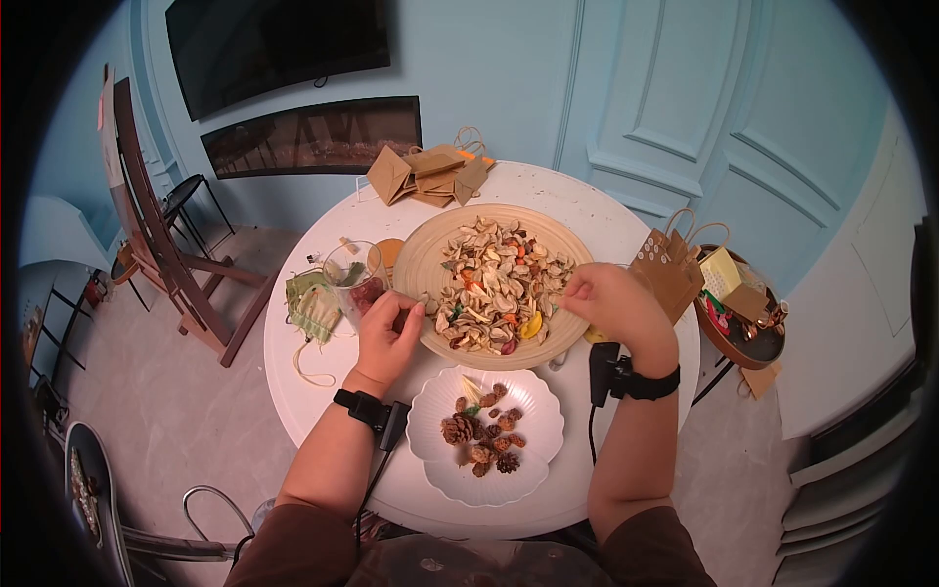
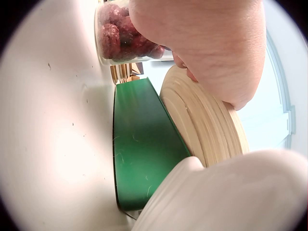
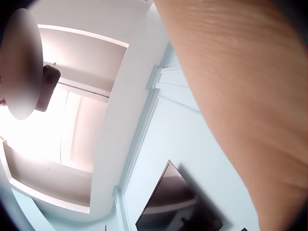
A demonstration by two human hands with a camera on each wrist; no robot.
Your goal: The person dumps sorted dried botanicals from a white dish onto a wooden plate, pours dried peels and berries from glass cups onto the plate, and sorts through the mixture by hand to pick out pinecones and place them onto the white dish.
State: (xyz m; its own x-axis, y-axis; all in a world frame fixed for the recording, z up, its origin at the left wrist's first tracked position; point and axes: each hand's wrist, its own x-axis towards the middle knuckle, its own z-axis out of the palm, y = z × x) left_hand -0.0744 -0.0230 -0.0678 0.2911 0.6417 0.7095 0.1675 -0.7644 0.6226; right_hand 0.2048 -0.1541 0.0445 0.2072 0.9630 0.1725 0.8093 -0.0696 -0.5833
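My left hand [image 1: 388, 338] is at the lower left rim of a round wooden plate [image 1: 416, 249], its fingers bent and the thumb near the index finger. Dried petals and slices [image 1: 499, 284] are heaped on the plate, mostly pale with some orange, yellow and dark red pieces. At the heap's right edge my right hand [image 1: 616, 305] hangs with bent wrist, fingertips close together over the petals. I cannot tell whether either hand pinches a piece. In front, a white scalloped dish [image 1: 435, 474] holds pine cones [image 1: 457, 428] and other small brown cones. The right wrist view shows only forearm and room.
Left of the plate stand a clear cup [image 1: 354, 264] with dark red pieces and a green pouch [image 1: 311, 305]. Brown paper bags [image 1: 430, 174] lie at the back; another bag [image 1: 665, 269] stands right. A green box-like object [image 2: 144, 144] shows between dish and plate in the left wrist view.
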